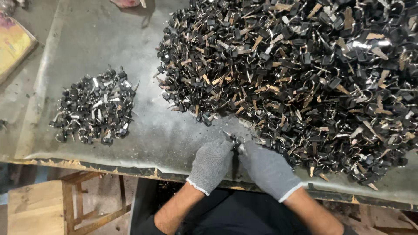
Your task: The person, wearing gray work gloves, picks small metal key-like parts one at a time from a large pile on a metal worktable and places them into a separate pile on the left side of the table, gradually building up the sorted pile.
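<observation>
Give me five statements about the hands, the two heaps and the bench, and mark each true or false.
1. Both hands wear grey knit gloves. True: the left hand and the right hand are gloved.
2. The small heap lies to the right of the big heap. False: it lies to the left, apart from it.
3. The hands meet over a small metal piece at the near edge of the big heap. True.
4. The heaps lie on a white cloth. False: they lie on a grey metal sheet.
5. A wooden stool stands below the bench at the left. True.
</observation>
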`<state>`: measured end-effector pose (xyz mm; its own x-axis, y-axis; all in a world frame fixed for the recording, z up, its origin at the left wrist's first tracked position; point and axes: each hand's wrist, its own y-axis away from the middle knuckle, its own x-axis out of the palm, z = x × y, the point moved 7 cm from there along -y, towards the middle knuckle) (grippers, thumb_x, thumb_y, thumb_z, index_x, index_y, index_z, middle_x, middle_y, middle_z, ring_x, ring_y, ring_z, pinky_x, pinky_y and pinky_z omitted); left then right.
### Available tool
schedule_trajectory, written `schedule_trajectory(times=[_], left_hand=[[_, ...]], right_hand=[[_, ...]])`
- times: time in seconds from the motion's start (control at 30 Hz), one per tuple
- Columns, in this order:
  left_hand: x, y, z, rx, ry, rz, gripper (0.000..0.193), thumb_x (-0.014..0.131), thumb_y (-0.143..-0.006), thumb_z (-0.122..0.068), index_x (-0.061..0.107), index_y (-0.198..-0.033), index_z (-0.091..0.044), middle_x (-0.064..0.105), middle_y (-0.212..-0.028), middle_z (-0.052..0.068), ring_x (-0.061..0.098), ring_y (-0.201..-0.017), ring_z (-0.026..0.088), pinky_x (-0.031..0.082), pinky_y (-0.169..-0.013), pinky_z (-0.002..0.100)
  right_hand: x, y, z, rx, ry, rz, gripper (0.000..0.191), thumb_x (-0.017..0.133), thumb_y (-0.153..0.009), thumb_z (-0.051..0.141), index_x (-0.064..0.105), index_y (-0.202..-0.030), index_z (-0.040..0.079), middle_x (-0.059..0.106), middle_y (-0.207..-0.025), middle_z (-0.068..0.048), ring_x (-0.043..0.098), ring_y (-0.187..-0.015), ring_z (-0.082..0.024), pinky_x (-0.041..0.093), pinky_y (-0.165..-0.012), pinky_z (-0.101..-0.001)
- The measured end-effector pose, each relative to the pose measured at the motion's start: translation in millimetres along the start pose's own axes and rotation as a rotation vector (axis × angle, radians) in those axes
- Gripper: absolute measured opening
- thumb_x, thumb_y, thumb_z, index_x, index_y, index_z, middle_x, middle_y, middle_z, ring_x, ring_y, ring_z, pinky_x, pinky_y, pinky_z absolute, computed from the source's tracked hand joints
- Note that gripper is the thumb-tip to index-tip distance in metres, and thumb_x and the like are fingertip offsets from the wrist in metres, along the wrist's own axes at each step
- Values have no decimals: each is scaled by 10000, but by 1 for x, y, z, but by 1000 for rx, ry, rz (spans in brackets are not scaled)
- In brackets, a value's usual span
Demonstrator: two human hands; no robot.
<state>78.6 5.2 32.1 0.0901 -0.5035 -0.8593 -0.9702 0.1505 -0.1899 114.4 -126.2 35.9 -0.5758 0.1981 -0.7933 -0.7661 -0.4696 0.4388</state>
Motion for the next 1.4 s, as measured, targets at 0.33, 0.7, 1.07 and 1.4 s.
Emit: schedule_trajectory(times=[0.33,0.7,1.07,1.4], left_hand=[[-7,1,-5,33,54,-77,156,686,-881,-105,642,-1028,-79,666,-927,142,662,-836,362,525,-714,489],[8,1,4,-40,4,11,103,629,-881,-112,662,-973,-80,662,-875,142,678,-817,357,548,-717,484],[1,-10,1,-82,62,52,239,688,-857,-126,648,-1080,-51,676,-860,161,692,-790,381,548,-684,516],[-11,-1,-11,-16,118,-126,353,611,-880,-1,571,-1225,-63,697,-926,141,695,-866,349,550,-788,483]], right_hand=[[5,-16,-10,-15,-26,65,328,564,-992,320,609,-1054,0,735,-896,-266,725,-868,-442,576,-772,-534],[0,17,12,-82,168,-332,248,645,-864,172,600,-1074,49,689,-907,-175,715,-792,-361,592,-612,-455],[1,4,-4,-49,125,-118,193,553,-1007,259,593,-1090,89,698,-892,-133,730,-761,-324,584,-621,-449],[1,-6,2,-140,-55,-84,252,597,-967,227,542,-1132,43,690,-877,-190,710,-764,-393,561,-648,-484]])
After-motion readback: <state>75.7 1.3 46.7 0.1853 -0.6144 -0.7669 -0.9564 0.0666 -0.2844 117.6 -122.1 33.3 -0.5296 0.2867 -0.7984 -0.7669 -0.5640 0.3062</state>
